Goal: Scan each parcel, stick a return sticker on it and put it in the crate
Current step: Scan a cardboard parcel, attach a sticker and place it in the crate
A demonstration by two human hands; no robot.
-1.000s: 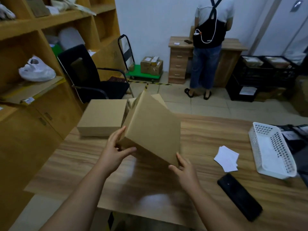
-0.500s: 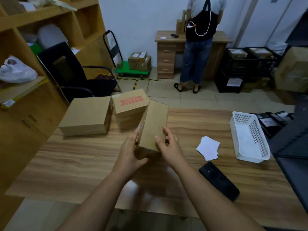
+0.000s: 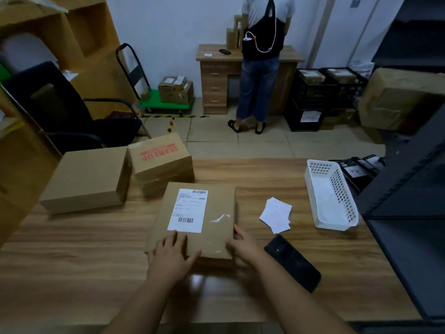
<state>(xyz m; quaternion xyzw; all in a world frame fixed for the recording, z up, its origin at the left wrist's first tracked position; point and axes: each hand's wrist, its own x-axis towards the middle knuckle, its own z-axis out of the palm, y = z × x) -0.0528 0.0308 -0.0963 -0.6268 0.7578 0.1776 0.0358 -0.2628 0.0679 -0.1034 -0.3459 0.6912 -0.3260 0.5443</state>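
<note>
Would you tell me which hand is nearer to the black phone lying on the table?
Right. The right hand rests at the parcel's near right corner, just beside the black phone; the left hand lies across the parcel's near left edge.

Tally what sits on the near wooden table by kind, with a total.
Cardboard parcels: 3 (labelled parcel, MAKEUP box, plain box)
White basket: 1
Stack of white stickers: 1
Black handheld device: 1
Total: 6
</note>
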